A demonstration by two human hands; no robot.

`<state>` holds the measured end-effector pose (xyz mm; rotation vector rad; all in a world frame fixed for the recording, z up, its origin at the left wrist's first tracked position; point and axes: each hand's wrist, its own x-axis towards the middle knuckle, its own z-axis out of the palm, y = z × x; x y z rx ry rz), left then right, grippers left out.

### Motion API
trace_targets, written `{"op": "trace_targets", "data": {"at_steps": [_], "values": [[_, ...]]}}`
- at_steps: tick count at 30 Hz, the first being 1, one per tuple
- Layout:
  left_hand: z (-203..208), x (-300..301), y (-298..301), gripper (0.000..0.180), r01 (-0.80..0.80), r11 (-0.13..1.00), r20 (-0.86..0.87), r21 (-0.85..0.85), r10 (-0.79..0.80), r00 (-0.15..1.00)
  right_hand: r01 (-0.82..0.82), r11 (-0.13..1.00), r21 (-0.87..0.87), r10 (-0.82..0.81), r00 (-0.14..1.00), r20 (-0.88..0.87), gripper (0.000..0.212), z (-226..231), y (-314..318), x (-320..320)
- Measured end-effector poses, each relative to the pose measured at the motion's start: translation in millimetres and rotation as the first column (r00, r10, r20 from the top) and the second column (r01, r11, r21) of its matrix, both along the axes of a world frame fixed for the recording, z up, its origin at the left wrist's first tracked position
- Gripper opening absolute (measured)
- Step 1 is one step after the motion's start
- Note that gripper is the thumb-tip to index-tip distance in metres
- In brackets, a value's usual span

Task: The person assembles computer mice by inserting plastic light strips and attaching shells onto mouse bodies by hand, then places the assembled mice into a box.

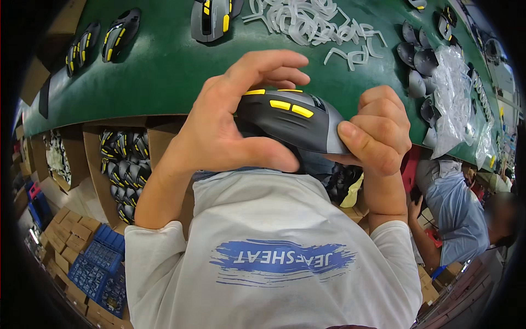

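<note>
A black and grey computer mouse (290,120) with yellow buttons is raised in front of my chest, turned on its side over the table's near edge. My left hand (230,115) curls around its left end, the fingers arched over the far side and the thumb stretched along the near side. At the grey right end, my right hand (378,134) pinches the mouse between thumb and bent fingers. Its underside is hidden from view. Beyond my hands, another mouse (211,22) lies on the green table (164,71).
Clear plastic strips (307,22) are heaped at the back. More mice (120,35) lie far left. Dark shell parts (419,60) and a clear plastic bag (452,104) lie to the right. A carton of mice (126,164) stands below left. A co-worker (457,203) sits at right.
</note>
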<state>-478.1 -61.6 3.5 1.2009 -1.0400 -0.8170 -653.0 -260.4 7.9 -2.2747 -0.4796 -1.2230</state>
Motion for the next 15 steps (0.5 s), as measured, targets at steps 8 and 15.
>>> {"op": "trace_targets", "data": {"at_steps": [8,15], "values": [[5,1,11,0.106,0.002,0.999,0.411,-0.052,0.02,0.911,0.04,0.997,-0.066,-0.042,0.999,-0.028,0.045,-19,-12,-1],[-48,-17,1,0.085,-0.135,0.88,0.553,-0.456,0.399,0.731,0.094,0.992,-0.088,-0.117,0.942,-0.313,0.071,-22,-22,-19]]}}
